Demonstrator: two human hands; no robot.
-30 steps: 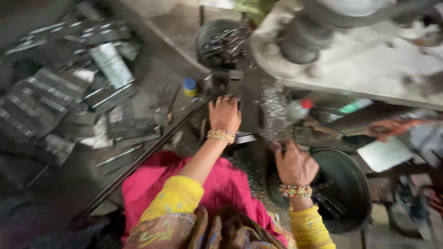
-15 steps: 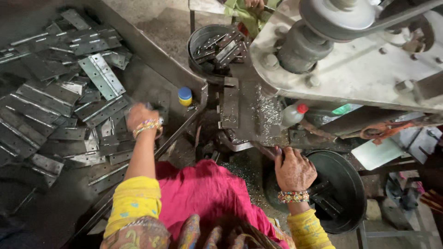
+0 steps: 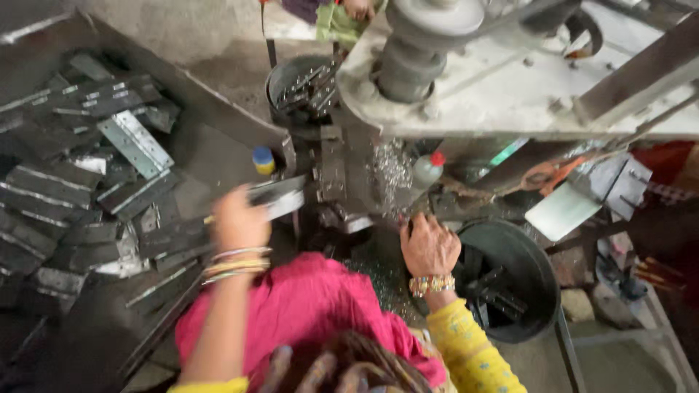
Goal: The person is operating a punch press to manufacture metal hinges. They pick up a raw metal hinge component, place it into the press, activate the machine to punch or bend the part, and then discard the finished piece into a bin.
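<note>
one metal plate (image 3: pixel 280 198) in left hand (image 3: pixel 239 222) grip (blurred) | right hand (image 3: pixel 429 244) apart

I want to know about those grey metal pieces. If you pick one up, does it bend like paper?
Probably not. The flat metal plate in the left hand juts out straight with no sag, so it looks stiff. It is likely heavy for its size, being thick metal. Its flat shape should not roll, but its edges may be sharp.

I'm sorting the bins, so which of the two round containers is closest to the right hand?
The black tub of dark metal pieces, directly beside the right hand. The other bucket sits farther up, behind the machine.
</note>
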